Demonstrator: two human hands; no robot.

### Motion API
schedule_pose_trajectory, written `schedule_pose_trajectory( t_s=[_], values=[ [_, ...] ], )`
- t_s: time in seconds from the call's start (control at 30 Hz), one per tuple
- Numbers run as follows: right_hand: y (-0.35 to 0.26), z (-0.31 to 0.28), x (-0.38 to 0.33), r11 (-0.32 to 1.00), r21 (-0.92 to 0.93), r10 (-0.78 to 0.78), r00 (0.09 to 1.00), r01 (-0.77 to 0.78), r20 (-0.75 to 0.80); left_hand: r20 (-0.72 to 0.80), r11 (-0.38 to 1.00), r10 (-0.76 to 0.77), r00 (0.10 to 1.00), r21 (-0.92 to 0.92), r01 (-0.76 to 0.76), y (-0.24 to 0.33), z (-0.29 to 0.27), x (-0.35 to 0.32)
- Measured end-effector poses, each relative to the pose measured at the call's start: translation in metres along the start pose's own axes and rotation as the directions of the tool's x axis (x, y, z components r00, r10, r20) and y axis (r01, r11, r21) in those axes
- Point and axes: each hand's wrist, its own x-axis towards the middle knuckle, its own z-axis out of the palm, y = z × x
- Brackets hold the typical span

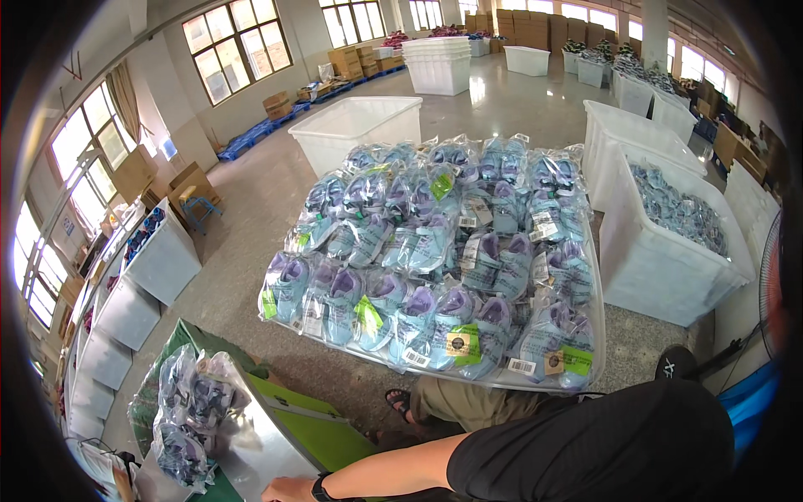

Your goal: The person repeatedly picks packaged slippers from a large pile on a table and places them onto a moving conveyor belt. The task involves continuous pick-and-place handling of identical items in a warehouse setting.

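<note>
My left hand (288, 489) sits at the very bottom edge of the view, resting on the shiny metal worktop (259, 452); its fingers are cut off by the frame, so I cannot tell whether the grip is open or closed, and I see nothing held in it. A dark watch (320, 487) rings the wrist. The bare forearm runs in from the right, low and nearly level, out of a black sleeve (602, 452). My right hand is out of view.

Just left of the hand, on the worktop, lies a small heap of bagged shoes (188, 402), dark and purple in clear plastic, near the hand but not touching it. A green surface (322, 435) borders the metal on the right.

Ahead, beyond my sandalled foot (400, 404), a large shallow tray (595, 335) is piled high with bagged pale blue and purple shoes (435, 259), several carrying green tags. To its right a white bin (661, 268) holds more bagged shoes. An empty-looking white bin (355, 125) stands behind the tray.
</note>
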Motion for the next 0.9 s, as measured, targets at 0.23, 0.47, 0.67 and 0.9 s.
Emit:
schedule_pose_trajectory(
  t_s=[0.23,0.47,0.67,0.9],
  values=[
    [-0.001,0.0,-0.001,1.0,-0.026,-0.005,1.0,0.005,-0.014,-0.009,1.0,0.019,1.0,-0.001,-0.019,-0.003,-0.001,0.001],
    [0.009,0.005,0.004,0.999,-0.021,-0.03,1.0,0.03,-0.005,-0.027,1.0,0.01,1.0,-0.005,-0.01,0.0,0.004,-0.002],
    [0.011,0.007,0.005,1.0,0.0,-0.03,0.999,0.03,-0.029,0.007,1.0,0.031,0.999,-0.001,-0.031,-0.011,-0.01,0.005],
    [0.006,0.003,0.001,0.999,0.032,-0.016,1.0,0.016,-0.019,-0.02,0.996,0.013,1.0,0.09,-0.011,-0.005,-0.007,0.004]
  ],
)
